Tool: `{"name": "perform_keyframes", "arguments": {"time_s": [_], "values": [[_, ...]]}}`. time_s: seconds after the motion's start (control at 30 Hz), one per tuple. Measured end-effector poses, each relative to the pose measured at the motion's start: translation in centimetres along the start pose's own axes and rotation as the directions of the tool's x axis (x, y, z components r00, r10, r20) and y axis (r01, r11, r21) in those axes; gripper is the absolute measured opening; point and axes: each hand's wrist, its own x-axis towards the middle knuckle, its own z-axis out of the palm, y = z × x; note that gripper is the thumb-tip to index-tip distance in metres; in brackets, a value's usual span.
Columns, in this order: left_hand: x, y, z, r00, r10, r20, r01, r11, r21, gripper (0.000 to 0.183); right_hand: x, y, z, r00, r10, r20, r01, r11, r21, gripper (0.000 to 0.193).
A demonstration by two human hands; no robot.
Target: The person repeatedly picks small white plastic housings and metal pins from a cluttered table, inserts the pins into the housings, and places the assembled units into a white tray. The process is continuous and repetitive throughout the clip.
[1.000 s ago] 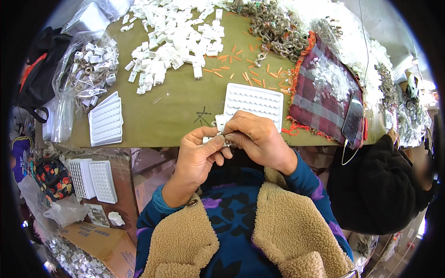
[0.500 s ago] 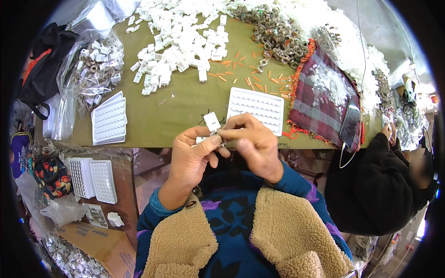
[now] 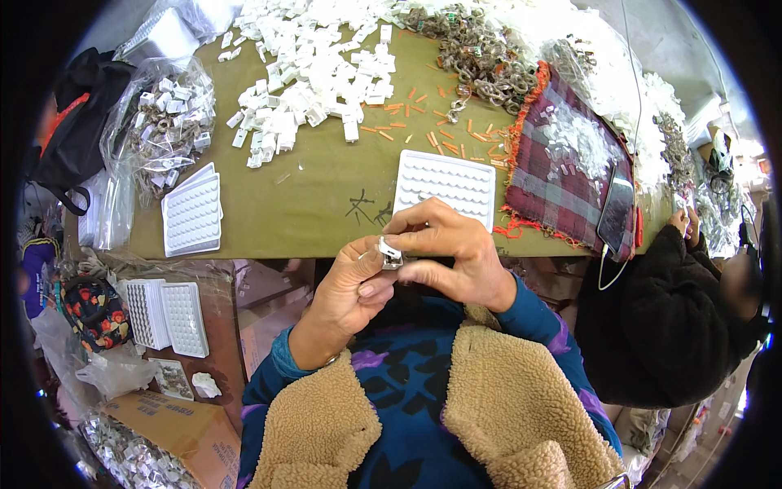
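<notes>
At the counter's near edge, the left hand [image 3: 346, 289] pinches a small white piece [image 3: 389, 253] between thumb and fingers, while the right hand [image 3: 456, 253] grips its other side with thumb and forefinger. Metal seems to show on it; whether it is fully joined, I cannot tell. Just beyond, a white tray [image 3: 446, 183] lies on the counter [image 3: 301, 212]. Farther off are loose orange strips [image 3: 397, 125], a big white heap [image 3: 314, 90] and a metal heap [image 3: 481, 61], so much appears left to handle.
</notes>
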Motion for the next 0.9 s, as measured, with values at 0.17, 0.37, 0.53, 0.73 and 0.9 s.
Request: {"name": "perform_keyframes", "arguments": {"time_s": [0.17, 0.37, 0.53, 0.73, 0.9], "values": [[0.5, -0.8, 0.9, 0.999, -0.019, 0.028, 0.019, 1.000, -0.018, 0.034, -0.7, -0.4, -0.5, 0.977, -0.196, -0.083, 0.184, 0.973, -0.140, 0.032], [1.0, -0.9, 1.6, 1.000, 0.009, 0.024, -0.011, 0.996, 0.092, 0.031, -1.0, -0.7, -0.5, 0.932, -0.337, -0.132, 0.275, 0.896, -0.349, 0.032], [1.5, -2.1, 2.4, 0.999, -0.040, -0.017, 0.043, 0.962, 0.270, 0.029, -2.0, 0.3, -1.1, 0.835, -0.539, -0.112, 0.420, 0.755, -0.503, 0.023], [2.3, -2.0, 4.4, 0.985, -0.166, -0.054, 0.169, 0.983, 0.070, 0.017, -4.5, 0.3, -2.6, 0.835, -0.518, -0.188, 0.352, 0.765, -0.540, 0.030], [3.3, -2.7, 3.9, 0.988, -0.129, 0.081, 0.117, 0.984, 0.133, 0.026, -8.1, 1.1, -7.5, 0.798, -0.182, -0.575, -0.131, 0.878, -0.460, 0.019]]}}
